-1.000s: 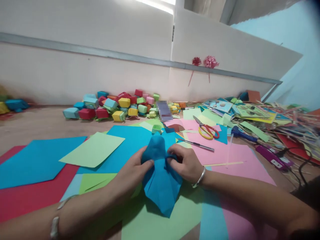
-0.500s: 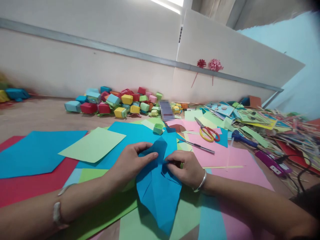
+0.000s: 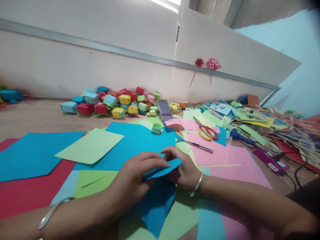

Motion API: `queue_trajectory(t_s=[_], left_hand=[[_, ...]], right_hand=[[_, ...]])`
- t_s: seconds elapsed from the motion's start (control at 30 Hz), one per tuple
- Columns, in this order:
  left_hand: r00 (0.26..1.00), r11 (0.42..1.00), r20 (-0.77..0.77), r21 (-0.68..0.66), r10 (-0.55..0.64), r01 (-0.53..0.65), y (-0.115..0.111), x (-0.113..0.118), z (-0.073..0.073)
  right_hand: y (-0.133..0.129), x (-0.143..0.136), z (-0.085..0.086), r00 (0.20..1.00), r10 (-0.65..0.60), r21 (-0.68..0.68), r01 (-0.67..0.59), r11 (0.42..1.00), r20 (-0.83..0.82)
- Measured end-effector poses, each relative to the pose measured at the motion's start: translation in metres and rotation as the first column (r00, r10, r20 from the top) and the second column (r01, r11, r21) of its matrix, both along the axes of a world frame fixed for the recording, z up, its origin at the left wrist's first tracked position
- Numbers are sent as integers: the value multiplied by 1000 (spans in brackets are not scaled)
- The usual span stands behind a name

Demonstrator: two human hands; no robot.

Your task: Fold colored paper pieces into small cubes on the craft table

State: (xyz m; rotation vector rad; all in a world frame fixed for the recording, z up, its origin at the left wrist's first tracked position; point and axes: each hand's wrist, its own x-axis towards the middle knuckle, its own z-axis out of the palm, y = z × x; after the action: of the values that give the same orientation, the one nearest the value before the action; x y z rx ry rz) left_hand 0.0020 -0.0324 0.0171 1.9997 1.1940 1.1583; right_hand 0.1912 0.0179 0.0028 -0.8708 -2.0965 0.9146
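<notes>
A folded piece of blue paper (image 3: 160, 203) hangs between my two hands over green and light-blue sheets, its pointed lower end toward me. My left hand (image 3: 140, 173) is closed round its left side, with fingers over the top flap. On the right side my right hand (image 3: 181, 168) grips the flap, its fingers curled and partly behind the paper. Just beyond the hands stands a small open green paper box (image 3: 156, 128). A metal-tipped pen-like tool (image 3: 197, 145) and scissors with yellow and red handles (image 3: 206, 130) lie on pink paper to the right.
Colourful small paper boxes (image 3: 101, 108) are piled by the wall. Blue paper (image 3: 32, 155) and a pale green sheet (image 3: 91, 146) lie left. At right are a blue glue gun (image 3: 241, 137), a purple power strip (image 3: 268, 160) with cables, and heaped sticks and cards (image 3: 252, 116).
The blue paper's upper part has tipped down and folded over, so its top no longer stands up. My left hand has turned over it and moved closer to my right hand.
</notes>
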Motion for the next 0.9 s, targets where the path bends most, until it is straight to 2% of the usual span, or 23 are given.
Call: queue_trajectory(t_s=[0.07,0.17,0.33,0.43,0.53,0.57,0.67,0.77,0.9], left_hand=[[997,995,-72,94,-24,31,-2,-2,-2],[984,984,-176,176,16,15,-6,-4,-4],[968,987,-244,162,60,-20,-7,-5,-6],[980,994,-172,56,97,-89,-2,-3,0],[978,965,-29,-161,207,-209,5,-1,8],[974,944,19,-249,227,-216,7,0,10],[968,882,142,-456,205,-120,10,2,12],[956,859,187,-501,228,-106,10,3,10],[957,873,168,-469,237,-134,8,4,9]], right_hand=[[2,1,-1,997,83,71,-82,994,-8],[1,2,-3,995,101,130,-101,986,9],[-13,1,0,993,97,182,-108,977,71],[-12,0,4,996,51,137,-59,989,67],[2,2,5,996,-88,24,88,996,4],[9,3,4,989,-145,-11,145,989,-18],[24,5,0,964,-265,-71,263,962,-31],[28,6,-2,964,-265,-97,261,960,-21],[26,5,-2,973,-229,-131,226,965,-10]])
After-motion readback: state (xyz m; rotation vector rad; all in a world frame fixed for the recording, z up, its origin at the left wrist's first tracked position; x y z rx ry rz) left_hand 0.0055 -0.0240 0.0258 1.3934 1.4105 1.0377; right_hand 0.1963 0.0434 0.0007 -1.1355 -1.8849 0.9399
